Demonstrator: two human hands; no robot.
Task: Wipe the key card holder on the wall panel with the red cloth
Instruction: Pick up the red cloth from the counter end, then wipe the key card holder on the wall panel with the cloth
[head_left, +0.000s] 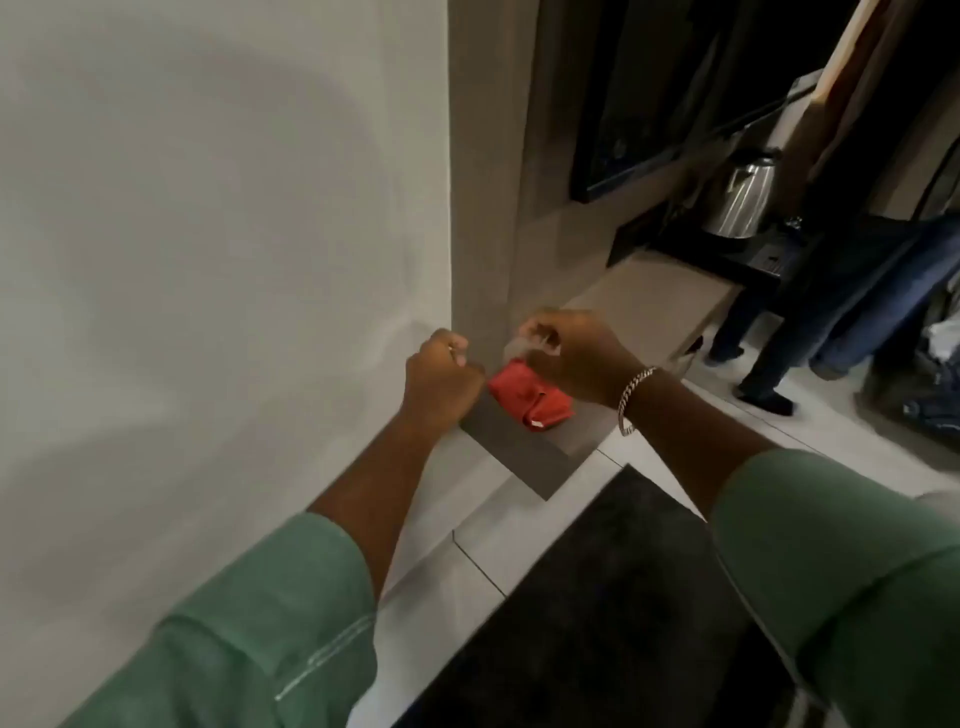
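Observation:
The red cloth (532, 399) lies folded on a dark grey ledge (524, 457) at the foot of the grey wall panel (480, 208). Just above the cloth, my right hand (576, 358), with a silver bracelet at its wrist, pinches a small pale blurred object (517, 349) close to the panel; I cannot tell what it is. My left hand (441, 382) is closed in a fist at the panel's corner, left of the cloth and not touching it. No key card holder can be made out; the hands cover that spot.
A white wall (208, 260) fills the left. A black mat (623, 597) lies on the tiled floor below. Further right, a steel kettle (740, 195) stands on a dark tray, and a person's legs (769, 358) are beside hanging clothes.

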